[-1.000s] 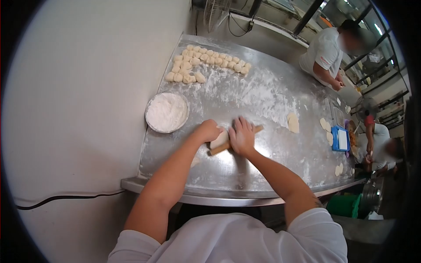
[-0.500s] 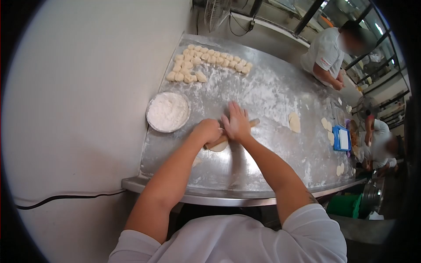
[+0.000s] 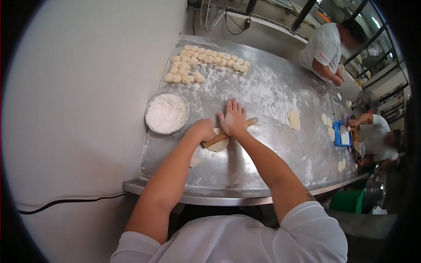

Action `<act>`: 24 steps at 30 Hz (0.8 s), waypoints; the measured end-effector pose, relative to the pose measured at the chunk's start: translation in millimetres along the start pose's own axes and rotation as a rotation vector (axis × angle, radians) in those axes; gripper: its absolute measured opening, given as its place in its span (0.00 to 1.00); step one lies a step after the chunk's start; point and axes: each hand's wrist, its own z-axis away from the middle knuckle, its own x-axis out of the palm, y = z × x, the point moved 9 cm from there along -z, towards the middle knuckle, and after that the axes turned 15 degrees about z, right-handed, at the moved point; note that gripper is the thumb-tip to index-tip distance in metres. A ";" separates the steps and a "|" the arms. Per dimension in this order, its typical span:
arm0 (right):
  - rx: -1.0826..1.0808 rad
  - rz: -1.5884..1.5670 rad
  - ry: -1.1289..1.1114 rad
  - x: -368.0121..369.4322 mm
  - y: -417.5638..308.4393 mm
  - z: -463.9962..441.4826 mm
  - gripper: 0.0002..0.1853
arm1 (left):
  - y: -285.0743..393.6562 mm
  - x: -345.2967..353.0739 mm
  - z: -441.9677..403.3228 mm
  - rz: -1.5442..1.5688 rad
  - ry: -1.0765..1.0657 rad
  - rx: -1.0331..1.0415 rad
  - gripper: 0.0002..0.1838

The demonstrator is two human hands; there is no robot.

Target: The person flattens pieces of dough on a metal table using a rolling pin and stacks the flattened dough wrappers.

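A round, flat dough disc [image 3: 218,146] lies on the floured metal table under a wooden rolling pin [image 3: 214,140], and it shows on both sides of the pin. My left hand [image 3: 203,129] is closed, its curled fingers at the disc's left edge, where they seem to pinch the dough; the fingertips are partly hidden. Flat across the pin rests my right hand [image 3: 233,118], palm down, with fingers stretched out and the thumb apart. A small scrap of dough [image 3: 195,162] sits near my left forearm.
Left of my hands stands a bowl [image 3: 163,132] of flour. Several dough balls [image 3: 217,58] line the far side. Flattened dough [image 3: 294,120] lies to the right, beyond it a blue tray [image 3: 337,135]. One co-worker [image 3: 322,48] stands at the far edge, another [image 3: 380,136] at the right.
My right hand has shifted slightly left and back on the pin. My left hand has moved a little left, and more of the disc shows. The right-hand co-worker's arm now reaches over the blue tray.
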 end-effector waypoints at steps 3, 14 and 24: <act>-0.020 -0.269 0.014 -1.3 9.5 5.6 0.40 | -6.9 -6.6 -6.6 0.002 0.040 0.060 0.22; -0.271 -0.118 -0.613 -27.1 60.8 140.1 0.19 | 15.6 -12.8 15.9 0.506 0.044 -0.014 0.16; -0.464 -0.024 -1.020 -35.8 37.4 185.7 0.17 | 156.2 119.9 -75.3 0.398 -0.236 0.245 0.22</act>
